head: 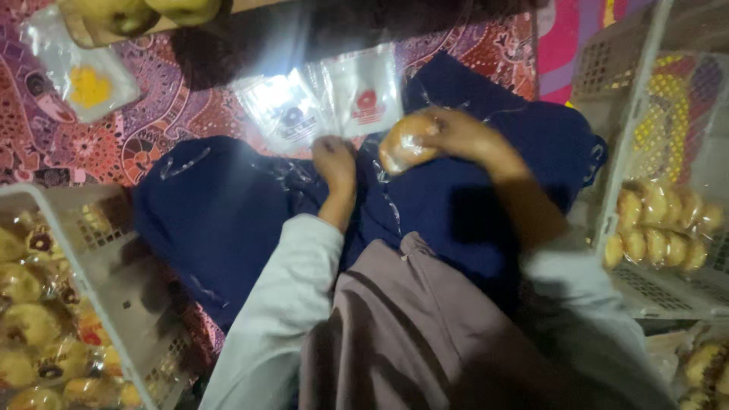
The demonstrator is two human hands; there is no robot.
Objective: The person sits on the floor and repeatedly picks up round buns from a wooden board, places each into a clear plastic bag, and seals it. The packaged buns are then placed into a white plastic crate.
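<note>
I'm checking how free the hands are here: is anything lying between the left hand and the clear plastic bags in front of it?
Nothing visible does. The left hand rests at the near edge of the clear plastic bags, fingertips about touching them, with only dark blue cloth beneath. The right hand holds a round bun off to the side, clear of that path.

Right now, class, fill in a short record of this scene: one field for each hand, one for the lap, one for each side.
Right hand: holds a round bun in a clear wrapper
Left hand: touches the clear plastic bags
Lap: dark blue cloth
Person's left side: white crate of wrapped buns
Person's right side: white crate with wrapped buns inside
Floor: patterned red mat
</note>
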